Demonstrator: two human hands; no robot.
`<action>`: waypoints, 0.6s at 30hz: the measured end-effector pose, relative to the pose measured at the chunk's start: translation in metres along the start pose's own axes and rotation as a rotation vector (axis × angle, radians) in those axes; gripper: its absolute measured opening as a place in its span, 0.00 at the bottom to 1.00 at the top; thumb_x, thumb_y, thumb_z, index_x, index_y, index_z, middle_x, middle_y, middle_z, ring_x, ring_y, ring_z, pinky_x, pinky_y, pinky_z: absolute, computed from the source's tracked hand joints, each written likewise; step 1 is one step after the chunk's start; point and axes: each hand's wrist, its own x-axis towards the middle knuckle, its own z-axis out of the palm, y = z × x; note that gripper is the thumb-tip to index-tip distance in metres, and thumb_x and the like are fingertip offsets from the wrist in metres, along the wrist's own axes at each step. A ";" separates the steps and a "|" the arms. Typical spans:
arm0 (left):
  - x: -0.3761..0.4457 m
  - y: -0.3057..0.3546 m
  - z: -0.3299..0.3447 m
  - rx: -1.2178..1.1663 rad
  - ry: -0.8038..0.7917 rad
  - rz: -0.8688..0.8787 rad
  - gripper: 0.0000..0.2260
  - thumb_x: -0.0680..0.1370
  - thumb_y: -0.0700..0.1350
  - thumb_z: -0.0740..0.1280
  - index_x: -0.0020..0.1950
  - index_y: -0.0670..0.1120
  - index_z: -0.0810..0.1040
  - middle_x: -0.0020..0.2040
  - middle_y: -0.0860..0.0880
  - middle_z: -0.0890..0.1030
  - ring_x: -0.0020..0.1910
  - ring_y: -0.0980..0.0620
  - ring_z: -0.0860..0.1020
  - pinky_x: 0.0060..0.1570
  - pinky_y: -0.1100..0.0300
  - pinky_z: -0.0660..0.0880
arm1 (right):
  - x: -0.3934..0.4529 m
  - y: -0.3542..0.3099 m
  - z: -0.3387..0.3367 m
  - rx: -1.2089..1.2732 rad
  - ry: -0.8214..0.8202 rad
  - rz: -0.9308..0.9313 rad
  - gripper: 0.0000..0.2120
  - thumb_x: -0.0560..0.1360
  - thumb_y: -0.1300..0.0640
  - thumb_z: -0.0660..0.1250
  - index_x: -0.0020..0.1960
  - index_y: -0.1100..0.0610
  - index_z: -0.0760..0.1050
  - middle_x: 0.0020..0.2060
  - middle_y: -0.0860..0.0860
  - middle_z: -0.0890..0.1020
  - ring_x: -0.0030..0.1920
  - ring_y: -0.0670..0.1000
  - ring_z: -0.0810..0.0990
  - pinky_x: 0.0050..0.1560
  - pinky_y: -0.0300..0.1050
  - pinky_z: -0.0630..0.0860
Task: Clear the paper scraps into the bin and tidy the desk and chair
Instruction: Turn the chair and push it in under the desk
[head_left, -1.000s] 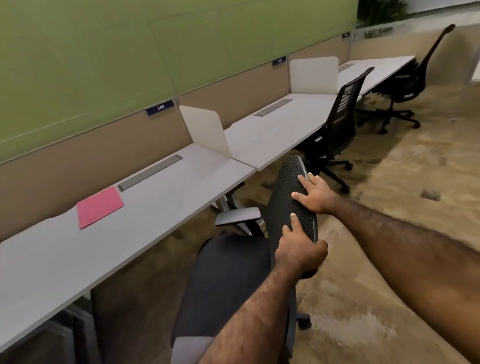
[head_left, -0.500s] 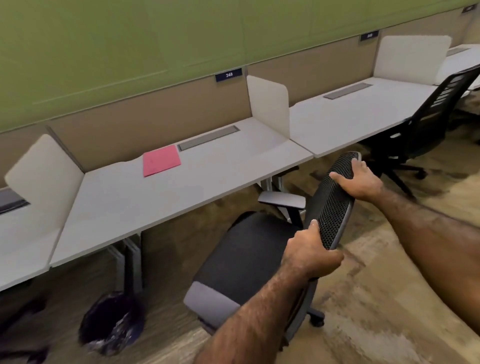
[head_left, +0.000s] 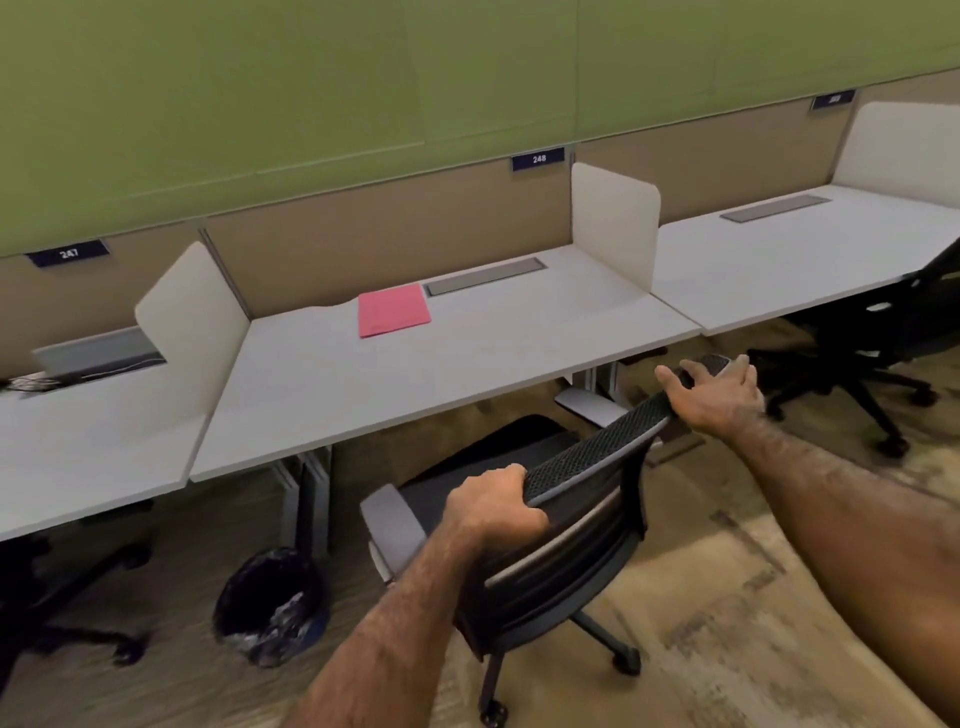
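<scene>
A black mesh-backed office chair (head_left: 571, 540) stands in front of the white desk (head_left: 395, 374) numbered 248, its seat pointing under the desk. My left hand (head_left: 493, 506) grips the top edge of the backrest at its near end. My right hand (head_left: 719, 395) holds the same edge at its far end. A pink folder (head_left: 393, 310) lies flat at the back of the desk. A black bin (head_left: 272, 605) with a dark liner and crumpled scraps inside stands on the floor under the desk's left side.
White dividers (head_left: 615, 221) separate this desk from the neighbouring ones. Another black chair (head_left: 893, 332) stands at the desk on the right, and a chair base (head_left: 67, 623) shows at the lower left. The floor is beige carpet.
The chair has swung round and its back now faces me squarely, with the seat nearer the desk. My view has turned left, bringing the bin and desk 247 into sight.
</scene>
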 end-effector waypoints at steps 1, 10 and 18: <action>-0.003 -0.016 -0.002 0.042 0.055 -0.030 0.20 0.65 0.55 0.61 0.57 0.54 0.71 0.49 0.51 0.79 0.48 0.47 0.78 0.44 0.54 0.73 | -0.003 -0.007 0.003 -0.047 0.011 -0.046 0.39 0.69 0.23 0.42 0.73 0.40 0.63 0.78 0.57 0.44 0.77 0.59 0.42 0.74 0.59 0.45; -0.004 -0.152 -0.033 0.226 0.340 -0.063 0.43 0.60 0.82 0.53 0.65 0.55 0.70 0.63 0.52 0.75 0.61 0.49 0.73 0.62 0.49 0.68 | -0.025 -0.071 0.036 -0.196 0.064 -0.343 0.40 0.69 0.25 0.35 0.70 0.39 0.68 0.78 0.49 0.55 0.77 0.53 0.49 0.74 0.57 0.44; 0.022 -0.227 -0.053 0.203 0.390 0.060 0.47 0.66 0.81 0.44 0.76 0.54 0.57 0.79 0.50 0.55 0.76 0.48 0.50 0.74 0.45 0.48 | -0.019 -0.120 0.056 -0.214 0.066 -0.355 0.38 0.71 0.29 0.37 0.71 0.42 0.67 0.77 0.50 0.59 0.76 0.55 0.54 0.74 0.58 0.48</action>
